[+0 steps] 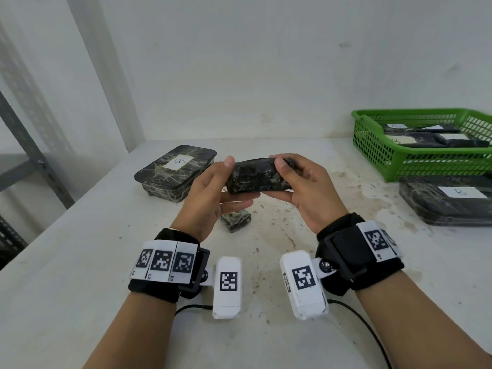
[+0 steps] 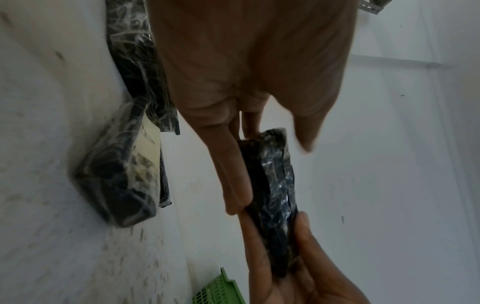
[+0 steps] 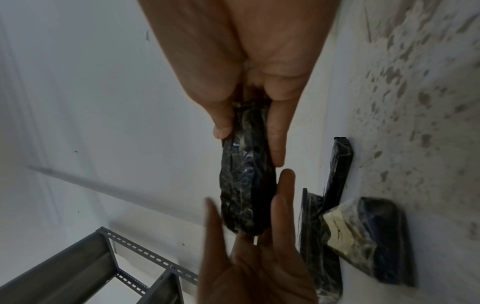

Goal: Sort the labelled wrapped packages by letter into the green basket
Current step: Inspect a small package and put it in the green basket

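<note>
A black wrapped package (image 1: 254, 177) is held in the air over the middle of the table between both hands; no label shows on it. My right hand (image 1: 274, 179) pinches its right end, thumb on top and fingers beneath. My left hand (image 1: 238, 182) lies at the left end with straight fingers under the package and the thumb raised by its top corner. The left wrist view shows those fingers (image 2: 233, 181) flat along the package (image 2: 275, 185). The green basket (image 1: 399, 113) stands at the back right with several labelled packages inside.
A small wrapped package (image 1: 235, 221) lies on the table under my left hand. A large package labelled B (image 1: 175, 173) sits at the back left; another labelled B (image 1: 450, 203) lies in front of the basket. A grey metal shelf (image 1: 26, 155) stands to the left.
</note>
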Demonstrator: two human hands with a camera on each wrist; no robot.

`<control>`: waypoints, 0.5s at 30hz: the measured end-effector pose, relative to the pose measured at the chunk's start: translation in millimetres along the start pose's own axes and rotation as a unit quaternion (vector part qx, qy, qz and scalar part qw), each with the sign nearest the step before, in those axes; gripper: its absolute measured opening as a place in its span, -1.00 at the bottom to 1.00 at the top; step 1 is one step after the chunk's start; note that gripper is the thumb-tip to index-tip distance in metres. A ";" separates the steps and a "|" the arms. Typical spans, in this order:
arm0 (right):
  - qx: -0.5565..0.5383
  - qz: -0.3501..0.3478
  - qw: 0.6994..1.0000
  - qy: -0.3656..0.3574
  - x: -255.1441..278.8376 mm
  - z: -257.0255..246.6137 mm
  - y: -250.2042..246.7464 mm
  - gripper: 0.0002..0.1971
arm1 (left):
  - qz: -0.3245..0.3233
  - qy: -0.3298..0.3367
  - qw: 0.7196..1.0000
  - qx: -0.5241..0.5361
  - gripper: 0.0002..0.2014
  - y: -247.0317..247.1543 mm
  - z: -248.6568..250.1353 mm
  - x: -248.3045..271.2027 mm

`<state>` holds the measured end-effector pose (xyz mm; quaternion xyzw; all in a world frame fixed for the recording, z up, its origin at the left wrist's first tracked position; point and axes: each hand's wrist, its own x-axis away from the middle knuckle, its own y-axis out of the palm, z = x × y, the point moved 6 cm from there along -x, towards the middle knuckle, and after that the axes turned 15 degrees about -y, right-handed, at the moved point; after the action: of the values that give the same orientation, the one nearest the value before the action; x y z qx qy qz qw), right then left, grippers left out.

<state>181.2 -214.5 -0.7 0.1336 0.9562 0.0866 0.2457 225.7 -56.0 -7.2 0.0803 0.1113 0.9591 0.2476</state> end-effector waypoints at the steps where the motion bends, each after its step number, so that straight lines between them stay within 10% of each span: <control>1: 0.002 -0.006 1.000 0.006 0.6 0.0 2.3 -0.82 | 0.014 0.008 1.000 0.007 -0.68 -1.5 0.2 -0.4; 6: -0.006 -0.038 0.998 0.048 5.5 3.5 10.5 -0.53 | 0.034 0.047 0.998 0.032 -0.87 -8.3 1.2 -3.0; 15: -0.012 -0.040 0.999 0.029 5.0 5.9 9.4 -0.80 | 0.027 0.058 0.998 0.009 -0.80 -6.7 1.5 -2.7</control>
<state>182.0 -203.4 -5.8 0.0898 0.9664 0.0925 0.2223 231.4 -51.4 -7.7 0.0293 0.1322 0.9673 0.2144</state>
